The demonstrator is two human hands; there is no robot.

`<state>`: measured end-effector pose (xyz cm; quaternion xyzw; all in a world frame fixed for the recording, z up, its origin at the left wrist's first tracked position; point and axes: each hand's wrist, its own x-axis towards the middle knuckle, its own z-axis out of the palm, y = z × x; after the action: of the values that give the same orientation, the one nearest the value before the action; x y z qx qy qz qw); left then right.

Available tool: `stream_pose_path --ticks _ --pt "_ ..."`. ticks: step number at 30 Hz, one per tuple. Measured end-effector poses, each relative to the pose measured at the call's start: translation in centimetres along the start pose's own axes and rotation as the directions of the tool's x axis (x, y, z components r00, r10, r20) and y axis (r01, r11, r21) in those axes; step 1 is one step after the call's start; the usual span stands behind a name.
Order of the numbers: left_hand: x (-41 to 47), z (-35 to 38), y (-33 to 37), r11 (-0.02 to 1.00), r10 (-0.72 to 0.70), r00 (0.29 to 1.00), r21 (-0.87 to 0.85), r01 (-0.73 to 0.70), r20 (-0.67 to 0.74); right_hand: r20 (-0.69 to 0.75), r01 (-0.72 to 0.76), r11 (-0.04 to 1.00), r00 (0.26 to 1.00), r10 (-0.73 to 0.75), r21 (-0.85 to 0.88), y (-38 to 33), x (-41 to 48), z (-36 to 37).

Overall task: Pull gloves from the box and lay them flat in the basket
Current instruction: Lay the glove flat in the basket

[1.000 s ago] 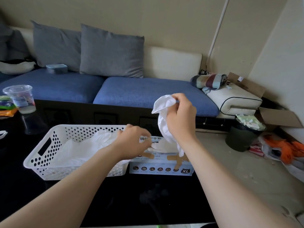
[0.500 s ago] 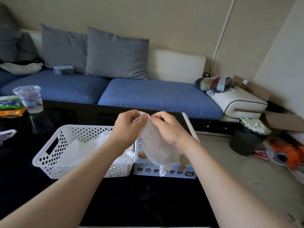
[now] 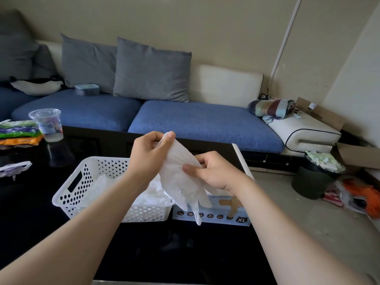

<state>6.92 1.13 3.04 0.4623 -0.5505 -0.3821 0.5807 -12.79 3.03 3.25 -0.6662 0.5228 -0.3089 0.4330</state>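
Note:
A thin white glove (image 3: 181,177) hangs spread between both hands above the table, fingers pointing down. My left hand (image 3: 150,157) pinches its cuff at the top. My right hand (image 3: 213,171) pinches its right edge, thumb on the front. Behind and below it stands the blue-and-white glove box (image 3: 222,214) marked XL, partly hidden by the glove and my right wrist. Left of the box sits a white perforated basket (image 3: 70,194) with white gloves (image 3: 152,194) lying inside.
The black glossy table (image 3: 164,249) carries a clear plastic cup (image 3: 47,124) and coloured packets (image 3: 18,132) at the far left. A blue sofa (image 3: 205,122) with grey cushions runs behind. A dark bin (image 3: 314,179) and litter stand on the floor at right.
My right hand lowered the crumpled glove from above the box. My left hand left the box and took its cuff. The glove now hangs opened out between both hands.

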Motion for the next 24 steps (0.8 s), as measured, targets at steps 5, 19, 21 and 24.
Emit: stream_pose_path --ticks 5,19,21,24 --pt "0.3 -1.1 -0.2 0.998 0.006 0.998 0.071 -0.002 -0.057 0.043 -0.022 0.998 0.999 0.02 0.053 0.7 0.0 -0.3" --pt "0.8 -3.4 -1.4 0.957 -0.256 0.958 0.171 0.233 0.132 0.07 -0.167 0.984 0.984 0.163 0.054 1.3 1.5 -0.3" --pt "0.9 -4.0 -1.8 0.926 -0.312 0.942 0.26 0.274 0.12 -0.011 -0.155 0.982 0.988 0.155 -0.104 1.4 1.9 0.4" --pt "0.8 -4.8 -2.3 0.872 -0.33 0.94 0.411 0.268 0.088 -0.165 -0.071 0.94 0.986 0.017 -0.334 1.7 2.6 1.4"
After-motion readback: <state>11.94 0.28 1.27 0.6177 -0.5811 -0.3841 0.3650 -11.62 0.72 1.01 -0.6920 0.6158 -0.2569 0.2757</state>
